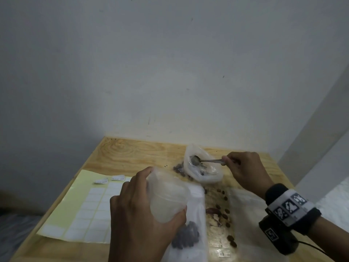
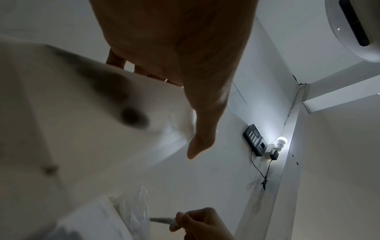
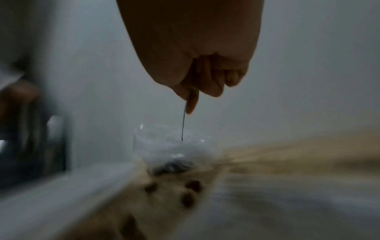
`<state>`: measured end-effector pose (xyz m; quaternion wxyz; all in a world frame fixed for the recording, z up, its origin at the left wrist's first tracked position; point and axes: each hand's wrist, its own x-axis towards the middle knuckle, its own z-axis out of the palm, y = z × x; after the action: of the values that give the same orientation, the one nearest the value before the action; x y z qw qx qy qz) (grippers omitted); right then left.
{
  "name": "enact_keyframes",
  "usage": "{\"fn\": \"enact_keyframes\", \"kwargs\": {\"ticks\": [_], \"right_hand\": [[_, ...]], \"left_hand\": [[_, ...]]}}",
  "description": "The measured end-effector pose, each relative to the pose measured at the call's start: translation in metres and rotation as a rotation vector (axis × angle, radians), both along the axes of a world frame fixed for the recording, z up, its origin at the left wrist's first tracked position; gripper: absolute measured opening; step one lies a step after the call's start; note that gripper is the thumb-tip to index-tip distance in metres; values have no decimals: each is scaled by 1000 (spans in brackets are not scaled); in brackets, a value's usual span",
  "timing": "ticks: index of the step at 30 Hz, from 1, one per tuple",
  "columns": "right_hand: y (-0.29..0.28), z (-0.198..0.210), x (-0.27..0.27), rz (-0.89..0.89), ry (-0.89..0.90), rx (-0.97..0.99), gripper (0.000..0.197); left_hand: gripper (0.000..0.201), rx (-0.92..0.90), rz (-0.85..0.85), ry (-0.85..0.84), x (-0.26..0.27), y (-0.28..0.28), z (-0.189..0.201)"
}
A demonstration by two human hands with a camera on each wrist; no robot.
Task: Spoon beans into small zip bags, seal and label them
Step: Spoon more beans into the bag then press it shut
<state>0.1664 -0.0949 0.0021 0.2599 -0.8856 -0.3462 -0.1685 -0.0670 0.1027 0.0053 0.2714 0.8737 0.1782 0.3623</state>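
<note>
Head view: scooping step | my right hand (image 1: 243,170) pinches spoon (image 1: 204,160), bowl inside bean bag (image 1: 203,165) near desk (image 1: 132,150) far edge | left hand (image 1: 139,210) grips zip bag (image 1: 168,197) mouth, near edge | next: carry a level spoonful across, judging by spilled beans (image 1: 224,210).

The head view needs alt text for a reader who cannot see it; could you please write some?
The left hand holds open a small zip bag while the right hand dips a spoon into a plastic bag of beans. Loose beans and a label sheet lie on the wooden table.
</note>
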Motion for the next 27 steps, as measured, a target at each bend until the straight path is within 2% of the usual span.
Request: {"fn": "enact_keyframes", "kwargs": {"ticks": [2, 5, 16, 21, 27], "right_hand": [[2, 6, 7, -96, 223, -22, 27], [6, 14, 14, -112, 448, -49, 30], [0, 34, 33, 20, 524, -80, 26], [8, 27, 36, 42, 708, -107, 26], [18, 11, 33, 50, 988, -10, 28]], "left_hand": [[90, -9, -4, 7, -1, 0, 0], [90, -19, -15, 14, -1, 0, 0], [87, -25, 9, -5, -5, 5, 4], [90, -42, 8, 13, -6, 6, 3], [90, -43, -2, 14, -5, 5, 4]]}}
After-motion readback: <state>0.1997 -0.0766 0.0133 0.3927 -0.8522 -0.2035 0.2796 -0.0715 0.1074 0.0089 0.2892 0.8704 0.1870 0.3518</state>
